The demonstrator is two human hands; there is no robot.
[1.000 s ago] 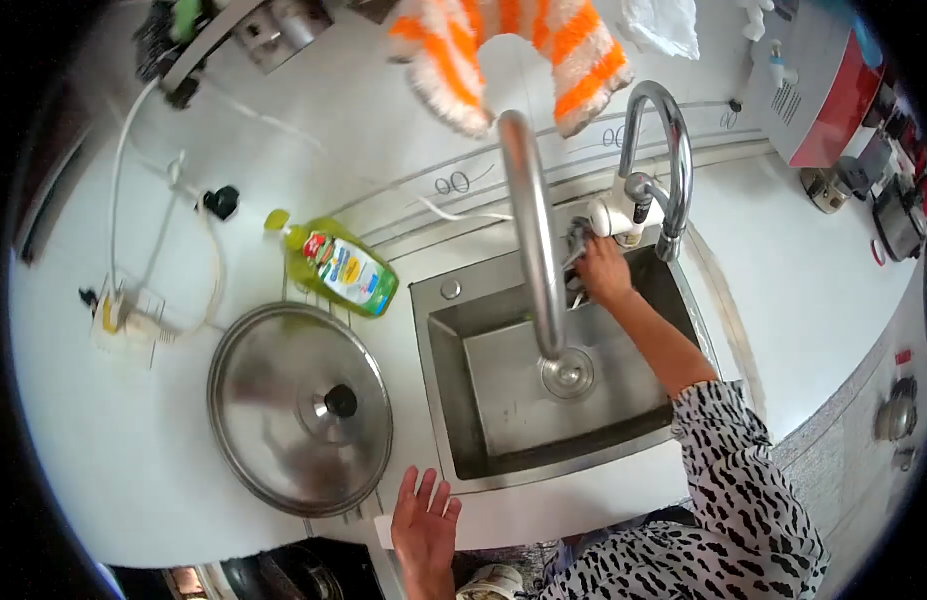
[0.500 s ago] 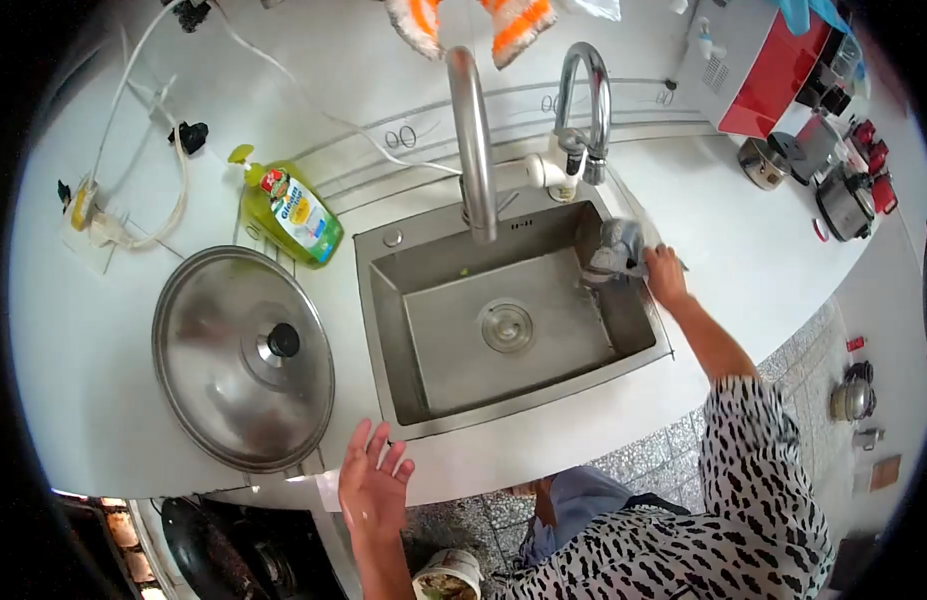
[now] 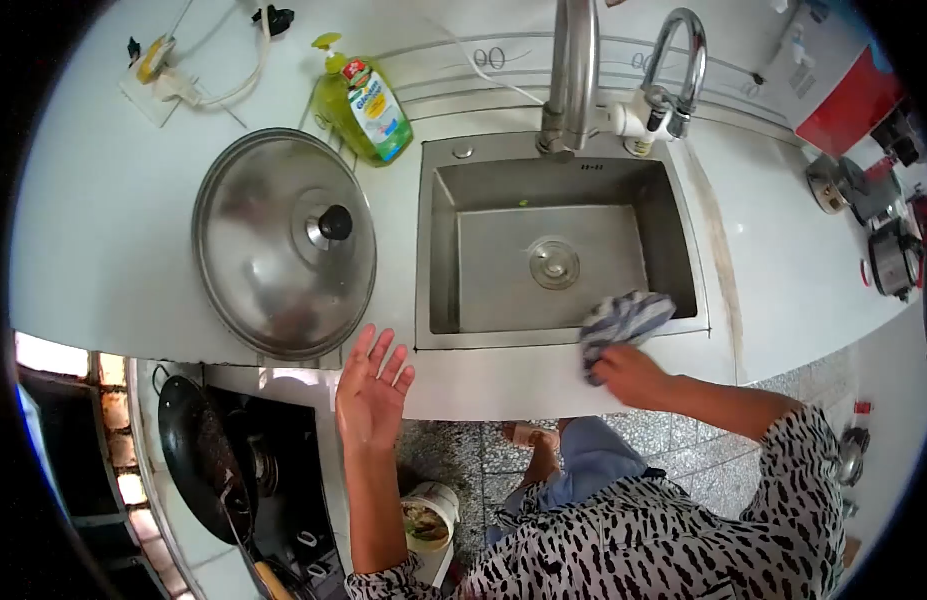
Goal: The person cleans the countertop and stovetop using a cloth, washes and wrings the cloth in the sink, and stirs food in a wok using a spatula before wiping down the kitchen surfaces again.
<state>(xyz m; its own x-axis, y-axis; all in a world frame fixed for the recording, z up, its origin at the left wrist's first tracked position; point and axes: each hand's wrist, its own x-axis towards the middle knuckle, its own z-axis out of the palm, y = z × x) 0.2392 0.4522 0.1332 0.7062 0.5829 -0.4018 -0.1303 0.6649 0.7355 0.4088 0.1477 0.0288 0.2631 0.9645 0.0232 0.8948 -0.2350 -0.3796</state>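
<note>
At the sink's (image 3: 503,341) near edge, toward its right corner, the right hand (image 3: 633,378) grasps a striped cloth (image 3: 631,316) bunched over the rim. The left hand (image 3: 376,385), holding nothing, spreads its fingers off the sink's near-left corner. Left of the sink, a metal lid (image 3: 268,240) and a soap bottle (image 3: 368,108) sit on the counter (image 3: 93,240).

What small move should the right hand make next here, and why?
Probably slide the cloth leftward along the near sink rim: the right hand holds it bunched across that rim's right part, the stretch to its left is uncovered, and the left hand is empty and off the rim.
</note>
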